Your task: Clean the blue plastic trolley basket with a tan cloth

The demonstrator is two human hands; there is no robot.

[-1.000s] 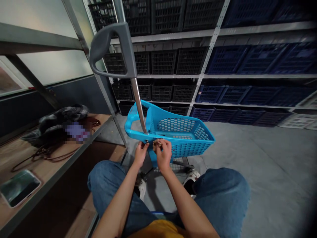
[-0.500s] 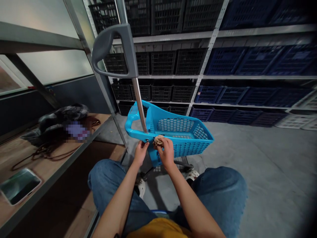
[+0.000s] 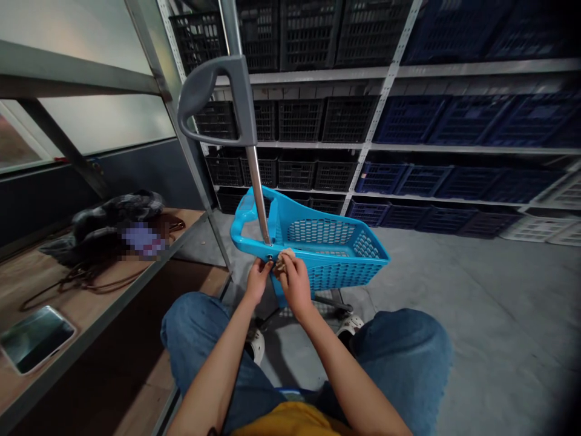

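Note:
A bright blue plastic trolley basket [image 3: 336,251] stands on the floor in front of my knees. A metal pole [image 3: 258,194] with a grey handle [image 3: 215,97] rises from its near rim. My left hand [image 3: 258,280] pinches a small fitting at the foot of the pole. My right hand [image 3: 294,283] is closed round a crumpled brownish wad [image 3: 282,260] and presses it against the rim right beside the pole base. The two hands almost touch.
A wooden shelf [image 3: 54,284] at my left holds a phone [image 3: 34,339], a dark bundle of cloth [image 3: 113,218] and a cord. Racks of black crates [image 3: 299,115] and blue crates [image 3: 454,115] line the back. Grey concrete floor [image 3: 476,290] lies to the right.
My right hand has moved left with the wad, from the basket rim to the foot of the pole. My left hand stays at the pole base.

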